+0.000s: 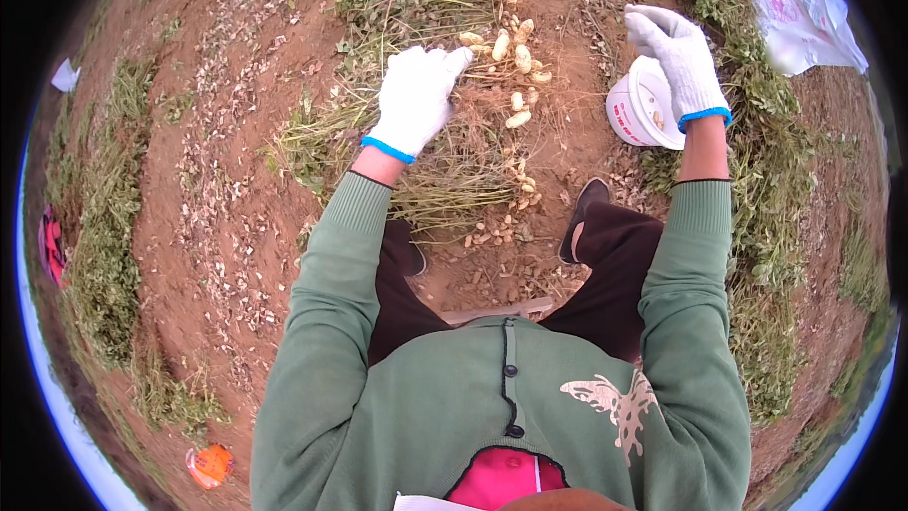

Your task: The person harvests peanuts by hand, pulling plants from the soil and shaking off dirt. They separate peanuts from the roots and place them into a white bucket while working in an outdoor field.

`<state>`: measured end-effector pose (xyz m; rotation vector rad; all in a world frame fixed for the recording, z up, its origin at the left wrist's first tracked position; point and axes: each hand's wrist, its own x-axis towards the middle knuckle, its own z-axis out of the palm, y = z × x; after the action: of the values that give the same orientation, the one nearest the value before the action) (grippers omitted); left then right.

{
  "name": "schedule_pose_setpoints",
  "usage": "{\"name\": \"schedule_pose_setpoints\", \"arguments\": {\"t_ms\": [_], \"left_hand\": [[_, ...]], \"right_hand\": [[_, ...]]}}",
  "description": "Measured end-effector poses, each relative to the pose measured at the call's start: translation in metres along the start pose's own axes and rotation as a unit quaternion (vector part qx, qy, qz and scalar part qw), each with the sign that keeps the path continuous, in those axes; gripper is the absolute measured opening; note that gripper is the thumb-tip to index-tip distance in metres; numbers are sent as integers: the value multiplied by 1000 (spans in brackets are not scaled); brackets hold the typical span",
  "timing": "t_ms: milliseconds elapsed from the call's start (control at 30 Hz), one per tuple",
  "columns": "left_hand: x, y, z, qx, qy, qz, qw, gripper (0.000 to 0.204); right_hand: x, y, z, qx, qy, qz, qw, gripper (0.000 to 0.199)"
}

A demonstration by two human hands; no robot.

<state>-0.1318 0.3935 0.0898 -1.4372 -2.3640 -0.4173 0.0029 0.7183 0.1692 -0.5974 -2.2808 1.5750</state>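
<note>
My left hand (414, 99), in a white glove with a blue cuff, is closed on a peanut plant (478, 118). Pale peanuts (523, 59) still hang at its root end, right of the glove. Similarly gloved, my right hand (686, 61) is above the far edge of a white bucket (624, 114), fingers curled and pressed together. Whatever those fingers may hold is hidden. Inside the bucket a few peanuts (657, 119) show, partly covered by the hand.
Pulled peanut plants (445, 194) lie between my feet, smaller peanuts (501, 230) beside them. A leafy row (766, 227) runs along the right. White sacking (809, 28) lies at far right, an orange item (209, 465) at lower left. Dry leaves litter the soil.
</note>
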Motion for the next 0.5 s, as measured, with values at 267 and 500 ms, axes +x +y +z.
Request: {"name": "schedule_pose_setpoints", "arguments": {"t_ms": [267,500], "left_hand": [[6,14,-7,26,-13,1,1000,59],[3,9,-6,-5,11,-26,1000,57]], "right_hand": [[-32,-35,102,-315,-134,-120,932,45],[-23,-18,110,-84,-105,-18,991,38]]}}
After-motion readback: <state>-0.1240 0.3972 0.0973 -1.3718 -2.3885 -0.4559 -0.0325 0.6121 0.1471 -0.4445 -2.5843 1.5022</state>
